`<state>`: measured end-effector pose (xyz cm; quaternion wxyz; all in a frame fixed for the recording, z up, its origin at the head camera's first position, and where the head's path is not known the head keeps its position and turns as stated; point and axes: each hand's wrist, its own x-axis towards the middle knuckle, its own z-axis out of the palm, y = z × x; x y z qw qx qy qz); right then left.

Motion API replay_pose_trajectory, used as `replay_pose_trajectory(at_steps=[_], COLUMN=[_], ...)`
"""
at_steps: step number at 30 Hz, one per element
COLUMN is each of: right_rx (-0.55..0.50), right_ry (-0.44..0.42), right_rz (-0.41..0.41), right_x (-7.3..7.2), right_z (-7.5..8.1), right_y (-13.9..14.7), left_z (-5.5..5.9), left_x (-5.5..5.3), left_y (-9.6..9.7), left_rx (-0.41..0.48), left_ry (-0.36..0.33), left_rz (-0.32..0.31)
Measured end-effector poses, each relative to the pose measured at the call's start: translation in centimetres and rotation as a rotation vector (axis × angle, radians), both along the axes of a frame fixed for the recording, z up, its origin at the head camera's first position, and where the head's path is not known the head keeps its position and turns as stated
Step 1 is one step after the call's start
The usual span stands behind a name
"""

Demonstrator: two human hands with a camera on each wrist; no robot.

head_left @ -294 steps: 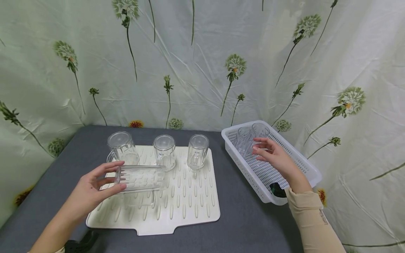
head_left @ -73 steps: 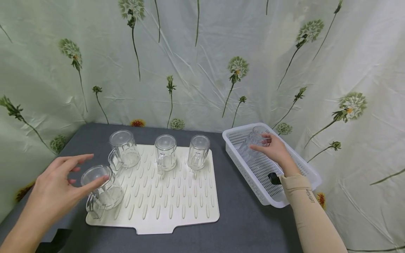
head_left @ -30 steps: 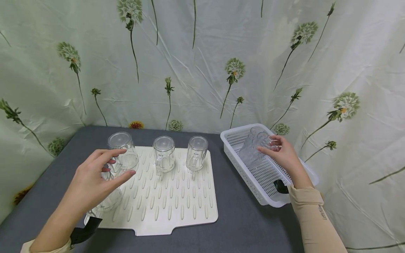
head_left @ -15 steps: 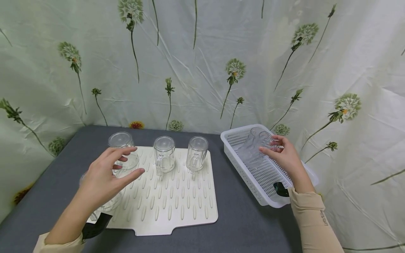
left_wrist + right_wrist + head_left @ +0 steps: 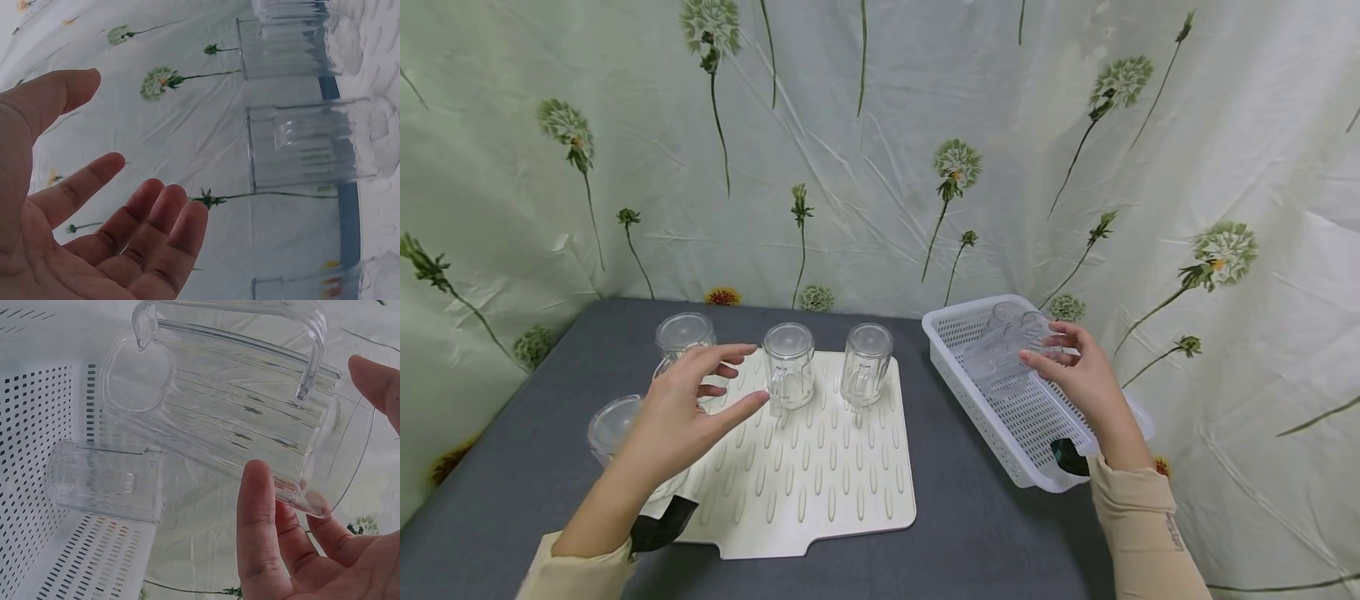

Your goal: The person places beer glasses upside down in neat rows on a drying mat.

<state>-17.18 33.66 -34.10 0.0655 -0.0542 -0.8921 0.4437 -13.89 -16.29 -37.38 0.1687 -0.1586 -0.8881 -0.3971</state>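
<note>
My right hand (image 5: 1086, 375) holds a clear glass mug (image 5: 244, 406) near its rim, thumb on one side and fingers on the other. The mug is tilted over the basket (image 5: 970, 402), its handle at the top of the right wrist view. Another glass mug (image 5: 106, 487) lies in the basket behind it. My left hand (image 5: 681, 417) hovers over the white drying mat (image 5: 820, 500), fingers apart and holding nothing. Upside down on the mat stand several glass mugs: one at back left (image 5: 683, 329), one in the middle (image 5: 789, 362), one at right (image 5: 868, 362). The front-left mug (image 5: 613, 421) is partly hidden by my left hand.
A dark grey table (image 5: 970, 525) lies under mat and basket. Behind it hangs a pale curtain (image 5: 865, 192) printed with flowers. The mat's back row of mugs is close to my left fingertips in the head view. A black strap (image 5: 662, 525) sits at my left wrist.
The mug my left hand gripped earlier now stands upside down at the mat's front left; that hand has let go and moved right. My right hand has gripped a basket mug and raised it slightly.
</note>
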Motion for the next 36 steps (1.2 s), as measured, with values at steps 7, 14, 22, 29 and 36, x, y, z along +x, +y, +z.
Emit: replay_pose_trajectory(at_steps=[7, 14, 22, 29, 36], right_rx=[-0.035, -0.074, -0.14, -0.168, -0.251], right_ry=[0.019, 0.037, 0.067, 0.068, 0.077], right_rz=[-0.003, 0.002, 0.024, 0.022, 0.048], right_x=[0.4, 0.7, 1.2, 1.7, 2.0], right_z=[0.2, 0.2, 0.5, 0.6, 0.5], right_y=[-0.1, -0.2, -0.5, -0.7, -1.0], left_z=[-0.3, -0.8, -1.3, -1.6, -2.0], left_x=[-0.8, -1.7, -2.5, -3.2, -3.8], left_y=[1.1, 2.0, 3.0, 3.7, 4.2], left_rx=[0.047, 0.081, 0.112, 0.147, 0.171], left_ry=[-0.03, -0.054, -0.121, -0.154, -0.189], left_rz=[-0.068, -0.105, -0.147, -0.175, -0.191])
